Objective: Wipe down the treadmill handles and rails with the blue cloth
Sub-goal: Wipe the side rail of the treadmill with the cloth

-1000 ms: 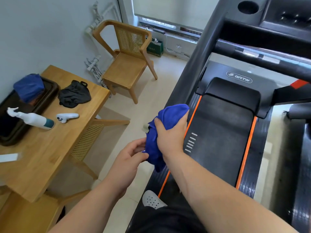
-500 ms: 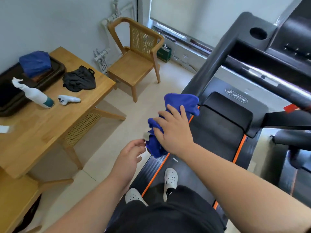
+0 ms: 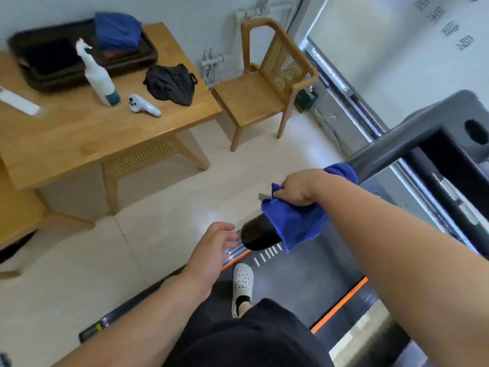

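Observation:
My right hand (image 3: 297, 188) presses the blue cloth (image 3: 296, 223) around the left handrail (image 3: 391, 148) of the black treadmill, close to the rail's rounded black end (image 3: 258, 235). The cloth drapes over the rail and hangs below my fingers. My left hand (image 3: 213, 250) hovers just left of the rail's end, fingers apart and holding nothing. The treadmill belt (image 3: 304, 276) with orange side stripes lies below, and my white shoe (image 3: 242, 286) stands on it.
A wooden table (image 3: 79, 133) at the left carries a dark tray (image 3: 60, 62), a folded blue cloth (image 3: 116, 30), a white spray bottle (image 3: 99, 78), a white controller (image 3: 143, 105) and a black bag (image 3: 170, 83). A wooden chair (image 3: 264, 86) stands by the wall.
My right hand has carried the blue cloth from in front of me onto the left handrail. My left hand let go of the cloth and opened. My view swung left and down.

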